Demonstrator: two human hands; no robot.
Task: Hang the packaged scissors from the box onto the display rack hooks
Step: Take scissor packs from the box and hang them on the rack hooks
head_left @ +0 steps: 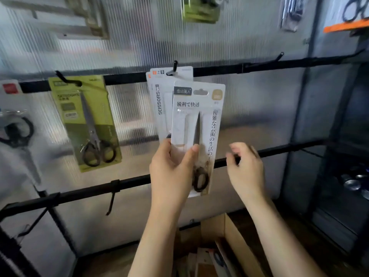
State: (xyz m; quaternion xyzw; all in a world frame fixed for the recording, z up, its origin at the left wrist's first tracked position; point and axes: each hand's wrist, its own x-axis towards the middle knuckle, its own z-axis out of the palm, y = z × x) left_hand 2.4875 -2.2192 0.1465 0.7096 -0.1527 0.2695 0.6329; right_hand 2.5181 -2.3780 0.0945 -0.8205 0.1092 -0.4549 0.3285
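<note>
Against ribbed translucent panelling (259, 116), the left hand (171, 168) is pinching a white scissors pack (199, 124) just below the hook (173, 69), right hand (246, 166) hovering loosely curled, empty; its slot risks missing the tip, dislodging hung packs (159, 100).

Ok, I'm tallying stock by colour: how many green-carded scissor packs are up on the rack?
2. A green pack hangs on the left hook of the middle rail; a second green pack, blurred, hangs at the top edge. More may hide behind either.

scissors pack (196, 116): glossy plastic on card | rail (259, 66): matt blk metal | box (235, 242): cardboard
</note>
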